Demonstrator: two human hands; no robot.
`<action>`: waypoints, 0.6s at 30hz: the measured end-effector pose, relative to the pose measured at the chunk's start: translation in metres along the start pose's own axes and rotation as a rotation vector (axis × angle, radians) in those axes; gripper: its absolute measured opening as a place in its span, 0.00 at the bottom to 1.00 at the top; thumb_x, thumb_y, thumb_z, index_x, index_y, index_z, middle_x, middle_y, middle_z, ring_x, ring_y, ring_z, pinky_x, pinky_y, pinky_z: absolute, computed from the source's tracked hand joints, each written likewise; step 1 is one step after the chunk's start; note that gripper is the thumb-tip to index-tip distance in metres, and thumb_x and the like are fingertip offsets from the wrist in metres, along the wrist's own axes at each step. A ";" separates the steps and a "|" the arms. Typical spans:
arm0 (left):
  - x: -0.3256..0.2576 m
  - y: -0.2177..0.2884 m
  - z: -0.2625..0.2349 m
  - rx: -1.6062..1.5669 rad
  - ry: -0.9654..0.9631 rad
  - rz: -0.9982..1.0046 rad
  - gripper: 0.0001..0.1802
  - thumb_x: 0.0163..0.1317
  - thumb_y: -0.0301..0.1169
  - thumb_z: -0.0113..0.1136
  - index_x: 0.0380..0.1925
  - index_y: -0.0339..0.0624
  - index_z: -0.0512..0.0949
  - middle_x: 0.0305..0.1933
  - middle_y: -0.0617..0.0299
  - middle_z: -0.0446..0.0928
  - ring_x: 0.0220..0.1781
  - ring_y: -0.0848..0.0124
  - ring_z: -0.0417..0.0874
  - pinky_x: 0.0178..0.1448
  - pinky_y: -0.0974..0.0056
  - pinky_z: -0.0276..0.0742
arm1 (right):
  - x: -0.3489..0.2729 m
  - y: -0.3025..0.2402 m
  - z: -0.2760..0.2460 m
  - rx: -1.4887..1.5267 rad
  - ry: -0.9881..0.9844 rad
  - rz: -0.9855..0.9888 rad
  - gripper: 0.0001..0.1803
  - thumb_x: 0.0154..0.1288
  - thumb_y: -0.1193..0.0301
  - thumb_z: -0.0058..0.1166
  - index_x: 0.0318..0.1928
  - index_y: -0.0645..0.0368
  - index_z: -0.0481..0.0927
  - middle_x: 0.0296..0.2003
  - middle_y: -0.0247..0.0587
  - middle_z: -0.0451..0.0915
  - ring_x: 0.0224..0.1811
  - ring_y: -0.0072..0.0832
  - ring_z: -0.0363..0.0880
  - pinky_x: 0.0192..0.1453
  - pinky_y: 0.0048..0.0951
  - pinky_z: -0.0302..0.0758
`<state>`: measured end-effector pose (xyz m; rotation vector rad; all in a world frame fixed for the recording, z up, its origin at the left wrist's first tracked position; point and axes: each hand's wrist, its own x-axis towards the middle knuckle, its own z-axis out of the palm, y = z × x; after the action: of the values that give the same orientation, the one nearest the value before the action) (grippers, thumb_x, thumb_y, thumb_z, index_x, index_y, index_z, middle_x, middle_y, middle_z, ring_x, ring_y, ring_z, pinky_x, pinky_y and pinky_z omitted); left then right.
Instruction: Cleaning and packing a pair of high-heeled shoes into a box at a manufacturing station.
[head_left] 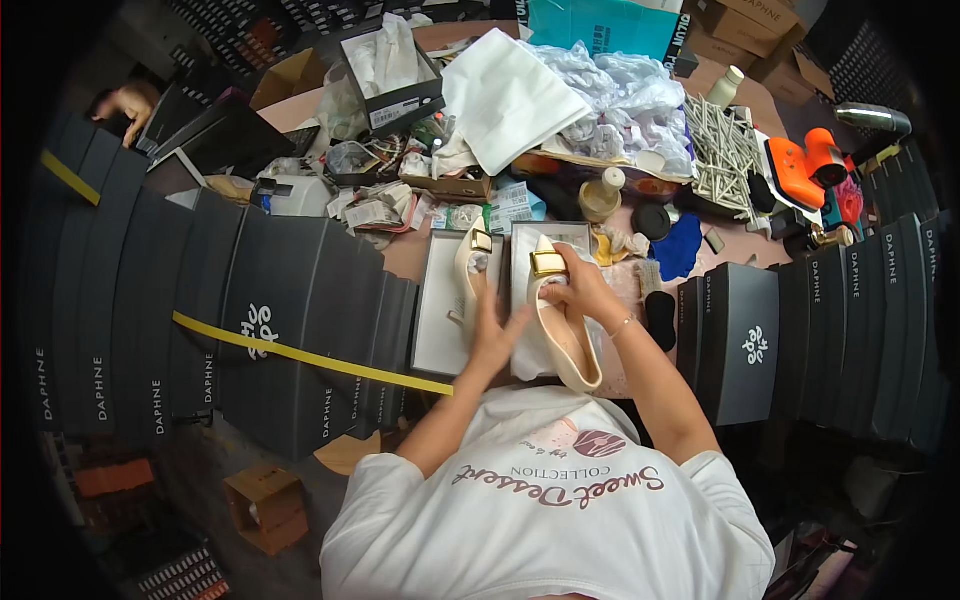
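Work looks partway, I'd judge: 2 grey shoebox halves lie uncovered side by side, ctr of frame, left half [437, 300] and right half [565, 232] (can't tell which is the lid). Done so far: left pump [463, 275], cream w/ pointed toe, is in the left half, its toe near the upper edge. Left to do, as things lie: right pump [570, 342] isn't laid down, and nothing covers either shoe.

Right hand [585, 290] grasps the right pump round its front, just below the buckle, holding it over the right half, heel toward the shirt. Left hand [490, 330] is at the left pump's heel end; can't tell if it grips or only touches.

Count: 2 pumps, 2 gold-framed buckles, 2 box halves. White wrapping paper [528, 300] lies in the right half, 1 pc. visible. Beyond, upper ctr: 1 black box [405, 110] w/ paper. Upper right: 1 orange tape dispenser [800, 170], 1 blue cloth [680, 248]; white sticks [720, 155], too many to count. Dark shoeboxes [290, 260] fill both sides, overlapping too much for an exact no.
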<state>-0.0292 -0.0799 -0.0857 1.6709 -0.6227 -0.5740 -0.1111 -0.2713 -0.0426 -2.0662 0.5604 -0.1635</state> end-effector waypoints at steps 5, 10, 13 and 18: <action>0.048 -0.089 -0.050 0.336 0.152 -0.290 0.37 0.57 0.41 0.62 0.61 0.30 0.62 0.54 0.38 0.72 0.57 0.46 0.73 0.62 0.53 0.67 | -0.007 0.053 0.057 -0.432 0.116 -0.090 0.34 0.54 0.58 0.63 0.58 0.61 0.68 0.49 0.63 0.75 0.48 0.53 0.77 0.51 0.41 0.75; 0.036 -0.087 -0.102 -0.184 -0.149 -0.618 0.23 0.62 0.36 0.56 0.53 0.33 0.73 0.43 0.47 0.81 0.46 0.56 0.82 0.52 0.59 0.75 | -0.045 0.024 0.048 -0.408 -0.352 0.048 0.26 0.59 0.52 0.57 0.44 0.64 0.76 0.42 0.57 0.77 0.43 0.48 0.80 0.46 0.42 0.77; 0.019 -0.070 -0.109 0.622 -0.120 -0.413 0.23 0.63 0.37 0.55 0.52 0.33 0.73 0.43 0.45 0.80 0.48 0.53 0.81 0.53 0.58 0.74 | -0.057 0.013 0.053 -0.533 -0.367 0.134 0.26 0.56 0.51 0.60 0.43 0.63 0.76 0.37 0.53 0.79 0.39 0.47 0.80 0.43 0.42 0.76; 0.023 -0.033 -0.071 0.706 -0.120 -0.314 0.35 0.54 0.44 0.63 0.58 0.36 0.67 0.57 0.41 0.69 0.56 0.45 0.71 0.60 0.49 0.68 | -0.055 0.029 0.075 -0.704 -0.236 0.178 0.29 0.51 0.56 0.63 0.47 0.64 0.73 0.45 0.57 0.75 0.40 0.50 0.79 0.43 0.42 0.77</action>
<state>0.0381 -0.0392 -0.1069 2.4395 -0.7014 -0.7324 -0.1441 -0.2009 -0.1009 -2.6405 0.7181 0.4383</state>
